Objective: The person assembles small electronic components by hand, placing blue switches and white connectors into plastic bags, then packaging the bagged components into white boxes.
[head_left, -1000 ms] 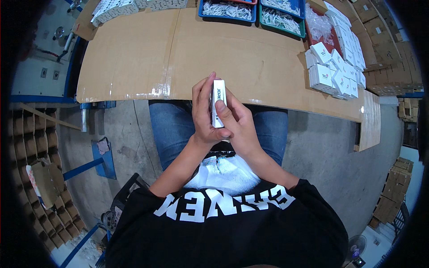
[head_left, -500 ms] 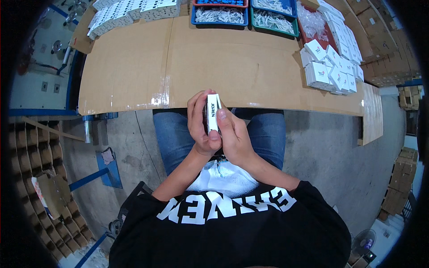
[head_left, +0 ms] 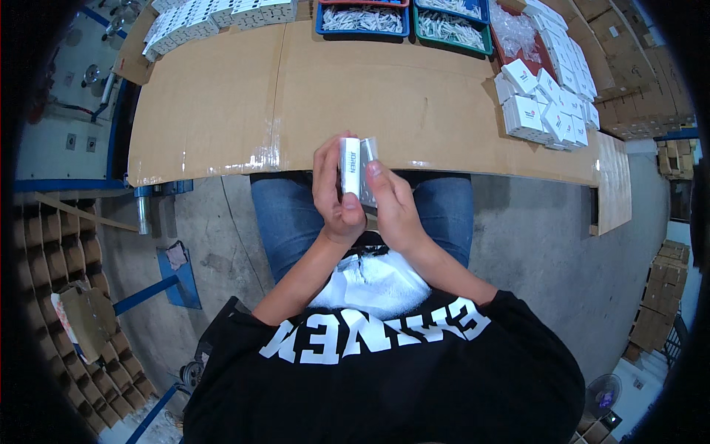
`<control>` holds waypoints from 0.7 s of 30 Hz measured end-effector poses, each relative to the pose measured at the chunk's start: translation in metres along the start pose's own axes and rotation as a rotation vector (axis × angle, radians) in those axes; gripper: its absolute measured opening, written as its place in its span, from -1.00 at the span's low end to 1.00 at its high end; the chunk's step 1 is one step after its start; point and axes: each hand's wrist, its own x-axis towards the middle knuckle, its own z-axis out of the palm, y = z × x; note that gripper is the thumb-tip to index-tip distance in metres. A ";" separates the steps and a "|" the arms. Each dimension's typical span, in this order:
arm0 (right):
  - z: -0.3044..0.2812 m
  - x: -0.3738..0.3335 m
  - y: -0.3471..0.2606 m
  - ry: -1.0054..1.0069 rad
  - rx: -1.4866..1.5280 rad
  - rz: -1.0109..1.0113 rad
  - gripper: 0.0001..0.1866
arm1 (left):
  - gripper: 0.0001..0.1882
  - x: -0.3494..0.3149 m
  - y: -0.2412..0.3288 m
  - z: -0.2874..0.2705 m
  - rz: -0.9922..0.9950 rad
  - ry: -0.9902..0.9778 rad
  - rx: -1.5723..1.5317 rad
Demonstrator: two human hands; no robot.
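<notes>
You sit at a cardboard-covered table (head_left: 207, 111). At its right stands a loose pile of white boxes (head_left: 526, 118); rows of packed boxes (head_left: 196, 26) stand far left. Between them, at the far side, a blue tray (head_left: 362, 35) and a green tray (head_left: 452, 50) hold slim white pieces. Near the front edge, your left hand (head_left: 334, 203) grips a small white box (head_left: 350, 164), thumb on its near end. Your right hand (head_left: 398, 211) closes on a shiny grey piece (head_left: 368, 150) just beside it, thumb against its face.
</notes>
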 end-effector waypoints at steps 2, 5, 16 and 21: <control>-0.001 0.009 -0.008 0.211 0.294 0.172 -0.44 | -0.11 0.014 0.015 0.012 -0.490 0.326 -0.630; -0.010 0.014 -0.011 0.194 0.251 0.105 -0.54 | -0.12 0.024 0.014 0.003 -0.445 0.222 -0.591; -0.073 0.036 0.011 0.245 0.282 0.124 -0.68 | -0.06 0.006 -0.044 -0.016 -0.511 -0.214 -0.418; -0.129 0.087 0.029 0.392 -0.303 -0.141 -0.64 | 0.08 0.025 -0.078 -0.001 -0.523 -0.243 -0.258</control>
